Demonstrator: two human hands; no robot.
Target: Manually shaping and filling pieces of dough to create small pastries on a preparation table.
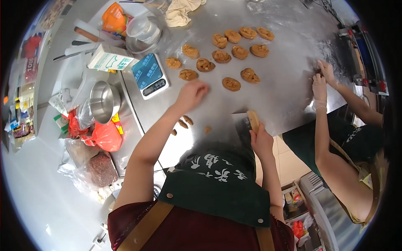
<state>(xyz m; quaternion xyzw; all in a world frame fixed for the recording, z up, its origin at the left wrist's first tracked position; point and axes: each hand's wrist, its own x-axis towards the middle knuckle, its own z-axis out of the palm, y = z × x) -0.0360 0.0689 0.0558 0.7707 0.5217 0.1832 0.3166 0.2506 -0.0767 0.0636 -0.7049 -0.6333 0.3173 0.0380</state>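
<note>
My right hand (263, 140) is closed on a dough scraper with a wooden handle (253, 121) and a flat metal blade (243, 125), held at the near edge of the steel table. Slightly blurred, my left hand (192, 96) is over the table with its fingers curled together; whether anything is in them is hidden. Just beyond it lies a brown dough piece (188, 75) with a lumpy top. Several similar oval pieces (222, 56) are spread farther back. Small brown scraps (183, 124) and a crumb of dough (207, 129) lie near my left forearm.
Left of the dough stands a digital scale (150, 77), beside a carton (109, 57), a steel bowl (104, 102) and red plastic bags (104, 136). A cloth (180, 11) lies at the back. On the right, a co-worker's gloved hands (320, 85) work at the table.
</note>
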